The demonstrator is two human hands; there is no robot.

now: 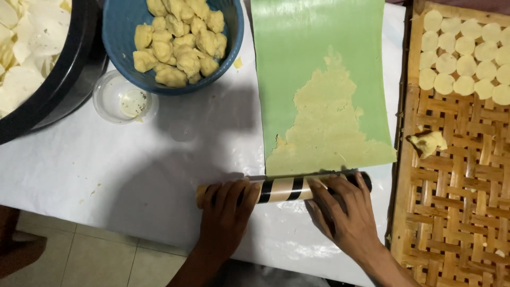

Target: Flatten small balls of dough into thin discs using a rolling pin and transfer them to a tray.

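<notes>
A rolling pin [281,190] with black and cream bands lies across the near edge of a green sheet [313,48]. My left hand [226,218] rests palm-down on the pin's left end. My right hand [345,212] presses on its right end. A thin, ragged layer of pale yellow dough [329,127] is spread flat on the green sheet, widest near the pin and narrowing away from me.
A blue bowl [119,21] holds several yellow dough lumps [178,40]. A small clear cup [122,98] stands below it. A black basin [69,64] of thin white rounds sits far left. At right, a woven bamboo tray [451,202] carries several cut dough discs [465,64] and a dough scrap [427,143].
</notes>
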